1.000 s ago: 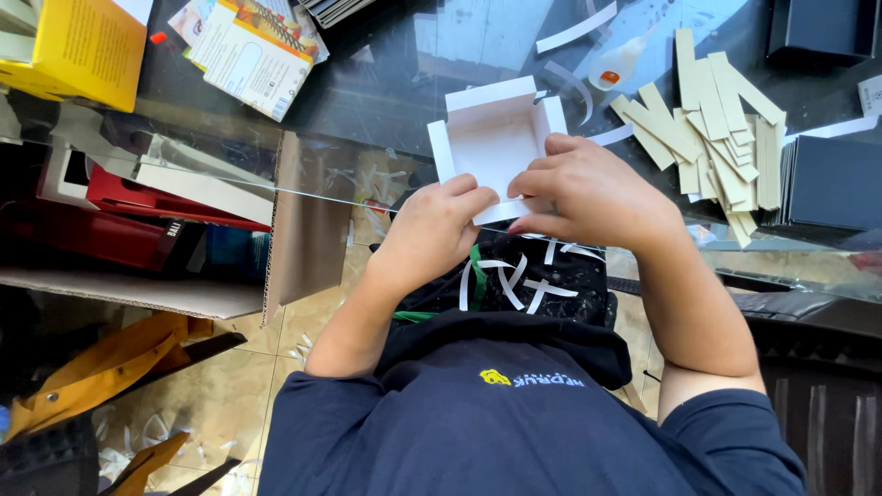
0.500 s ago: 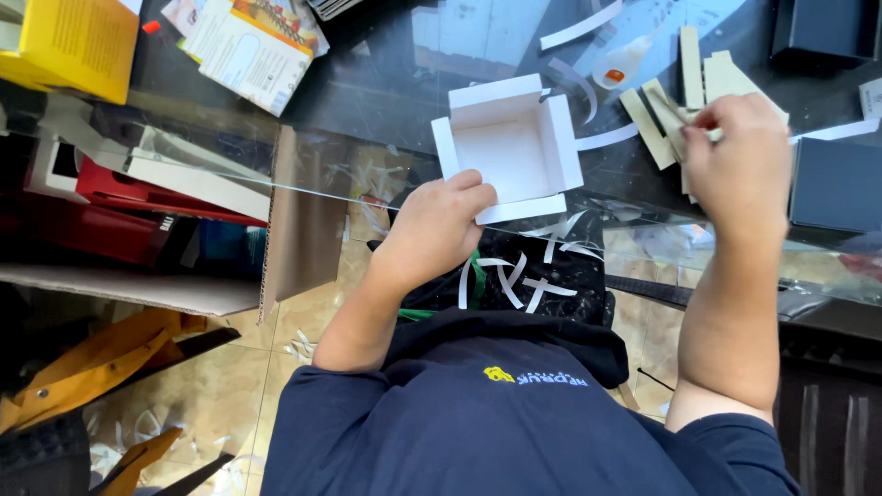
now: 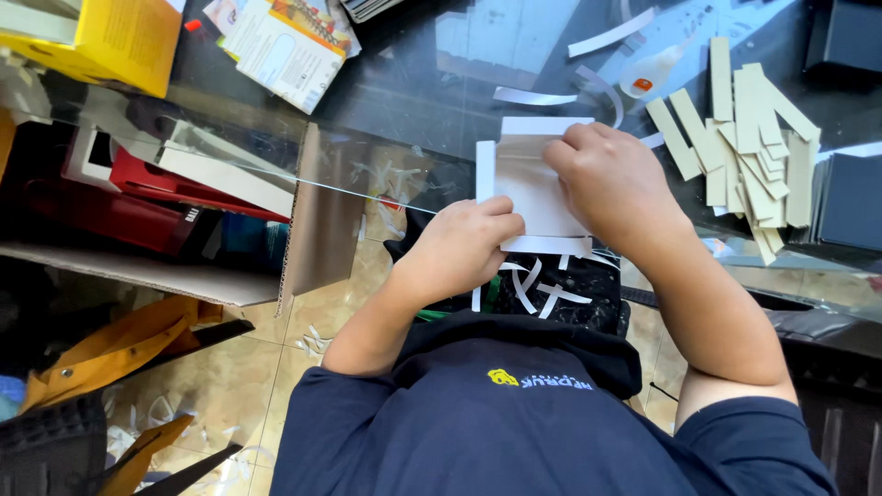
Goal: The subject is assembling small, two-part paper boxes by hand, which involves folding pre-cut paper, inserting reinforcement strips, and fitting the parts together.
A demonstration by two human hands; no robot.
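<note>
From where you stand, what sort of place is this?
Probably a small box-making craft workshop: both hands work a white cardboard box tray on a glass-topped table, beside a pile of beige cardboard strips, with paper offcuts littering the tiled floor.

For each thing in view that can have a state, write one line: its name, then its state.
White paper box: flaps raised, unfinished, held by both hands.
Left hand: gripping the box's near edge.
Right hand: pressing its far side.
Cardboard strips: loosely piled.
Yellow box: closed.
</note>
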